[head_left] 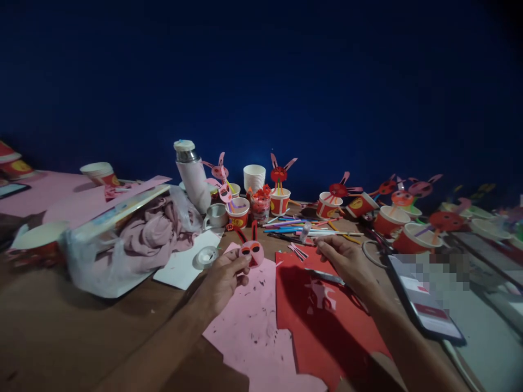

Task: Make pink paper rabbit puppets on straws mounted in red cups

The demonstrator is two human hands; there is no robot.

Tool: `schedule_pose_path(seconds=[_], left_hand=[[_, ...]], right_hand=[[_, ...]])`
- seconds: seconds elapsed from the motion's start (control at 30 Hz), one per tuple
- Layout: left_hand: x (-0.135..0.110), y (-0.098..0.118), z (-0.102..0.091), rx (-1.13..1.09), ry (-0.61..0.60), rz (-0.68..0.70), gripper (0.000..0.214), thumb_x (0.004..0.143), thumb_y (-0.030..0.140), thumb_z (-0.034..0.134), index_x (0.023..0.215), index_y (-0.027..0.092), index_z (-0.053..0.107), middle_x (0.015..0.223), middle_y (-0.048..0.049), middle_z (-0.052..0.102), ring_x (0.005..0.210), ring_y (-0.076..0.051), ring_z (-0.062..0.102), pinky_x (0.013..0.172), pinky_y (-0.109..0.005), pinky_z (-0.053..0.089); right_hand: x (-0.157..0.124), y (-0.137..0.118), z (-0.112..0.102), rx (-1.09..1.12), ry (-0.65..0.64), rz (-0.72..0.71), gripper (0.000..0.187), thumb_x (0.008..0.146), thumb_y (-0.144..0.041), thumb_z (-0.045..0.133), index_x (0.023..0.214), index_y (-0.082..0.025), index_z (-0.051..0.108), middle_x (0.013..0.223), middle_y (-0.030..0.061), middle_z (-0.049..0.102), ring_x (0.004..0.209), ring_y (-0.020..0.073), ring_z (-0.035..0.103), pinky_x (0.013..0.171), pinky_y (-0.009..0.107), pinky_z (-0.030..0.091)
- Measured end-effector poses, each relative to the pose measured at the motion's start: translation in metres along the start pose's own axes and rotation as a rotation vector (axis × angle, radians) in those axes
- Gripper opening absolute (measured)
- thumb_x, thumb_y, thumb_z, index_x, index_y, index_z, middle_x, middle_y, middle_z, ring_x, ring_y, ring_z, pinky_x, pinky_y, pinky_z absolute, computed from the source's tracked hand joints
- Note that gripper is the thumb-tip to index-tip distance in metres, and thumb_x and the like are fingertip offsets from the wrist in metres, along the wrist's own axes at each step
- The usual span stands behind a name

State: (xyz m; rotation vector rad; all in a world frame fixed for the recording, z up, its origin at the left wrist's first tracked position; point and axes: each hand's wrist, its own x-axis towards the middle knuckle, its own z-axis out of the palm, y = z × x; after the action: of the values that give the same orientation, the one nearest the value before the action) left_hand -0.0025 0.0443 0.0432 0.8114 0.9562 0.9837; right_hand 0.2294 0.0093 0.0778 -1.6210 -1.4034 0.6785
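Observation:
My left hand [226,279] pinches a pink paper rabbit face [256,256] with dark ears and red-and-black eyes. Beneath it lies a pink paper sheet [261,326] strewn with small dark scraps. Over the red paper sheet [322,332], my right hand [347,260] has its fingertips drawn together; whether a small piece sits between them is too small to tell. A pair of scissors [327,276] lies under that hand, beside pink offcuts [322,296]. Narrow pink-and-black paper strips [298,252] rest near its fingertips.
Colored sticks [294,224] lie behind the sheets. Several red cups [280,202] carry paper rabbit heads. At the left are a tape roll [205,257], a metal mug [216,216], a flask [192,177] and a plastic bag [98,267]. A phone [425,299] lies at the right.

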Motion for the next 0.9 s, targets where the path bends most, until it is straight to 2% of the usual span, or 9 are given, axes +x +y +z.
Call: schedule_pose_path(seconds=[0.1, 0.27, 0.47, 0.63, 0.77, 0.9], left_hand=[[0.005, -0.001, -0.006, 0.119, -0.024, -0.017, 0.024, 0.06, 0.03, 0.066, 0.063, 0.016, 0.046, 0.046, 0.0074, 0.046, 0.04, -0.004, 0.039, 0.038, -0.015, 0.032], [0.011, 0.002, -0.017, 0.347, -0.043, -0.041, 0.021, 0.06, 0.028, 0.065, 0.06, 0.016, 0.049, 0.037, 0.0076, 0.045, 0.03, -0.004, 0.034, 0.029, -0.015, 0.017], [0.008, 0.016, -0.019, 0.485, -0.057, -0.082, 0.015, 0.059, 0.026, 0.062, 0.063, 0.014, 0.053, 0.045, 0.0071, 0.048, 0.037, -0.005, 0.043, 0.037, -0.016, 0.031], [0.012, 0.009, -0.024, 0.56, -0.159, -0.127, 0.017, 0.062, 0.028, 0.058, 0.071, 0.014, 0.055, 0.062, 0.0019, 0.056, 0.06, -0.012, 0.056, 0.057, -0.024, 0.047], [0.012, 0.004, -0.027, 0.614, -0.188, -0.116, 0.012, 0.063, 0.021, 0.053, 0.073, 0.015, 0.056, 0.06, 0.0042, 0.052, 0.058, -0.011, 0.053, 0.058, -0.026, 0.049], [0.006, 0.006, -0.025, 0.724, -0.121, -0.082, 0.013, 0.062, 0.015, 0.048, 0.072, 0.017, 0.057, 0.055, 0.0059, 0.049, 0.053, -0.009, 0.047, 0.051, -0.02, 0.044]], right_hand=[[0.009, 0.01, -0.003, -0.06, 0.008, -0.003, 0.026, 0.074, -0.037, 0.046, 0.078, -0.015, 0.06, 0.065, 0.0016, 0.058, 0.055, 0.0133, 0.053, 0.053, 0.024, 0.04], [0.025, 0.029, 0.0, -0.193, -0.059, -0.023, 0.025, 0.073, -0.035, 0.044, 0.075, -0.016, 0.06, 0.058, -0.0002, 0.054, 0.054, 0.0142, 0.05, 0.051, 0.024, 0.037], [0.027, 0.034, 0.017, -0.333, -0.218, -0.063, 0.025, 0.076, -0.033, 0.042, 0.071, -0.017, 0.06, 0.061, -0.0004, 0.056, 0.056, 0.0135, 0.048, 0.051, 0.023, 0.032], [0.028, 0.027, 0.026, -0.421, -0.289, -0.065, 0.025, 0.077, -0.032, 0.042, 0.074, -0.017, 0.062, 0.062, 0.0016, 0.06, 0.056, 0.0155, 0.051, 0.051, 0.024, 0.03], [0.031, 0.022, 0.033, -0.466, -0.325, -0.079, 0.025, 0.078, -0.032, 0.041, 0.075, -0.018, 0.062, 0.064, 0.0019, 0.063, 0.057, 0.0158, 0.053, 0.052, 0.025, 0.03], [0.031, 0.011, 0.039, -0.49, -0.38, -0.094, 0.025, 0.08, -0.03, 0.039, 0.077, -0.019, 0.062, 0.066, 0.0016, 0.064, 0.059, 0.0158, 0.055, 0.052, 0.024, 0.031]])
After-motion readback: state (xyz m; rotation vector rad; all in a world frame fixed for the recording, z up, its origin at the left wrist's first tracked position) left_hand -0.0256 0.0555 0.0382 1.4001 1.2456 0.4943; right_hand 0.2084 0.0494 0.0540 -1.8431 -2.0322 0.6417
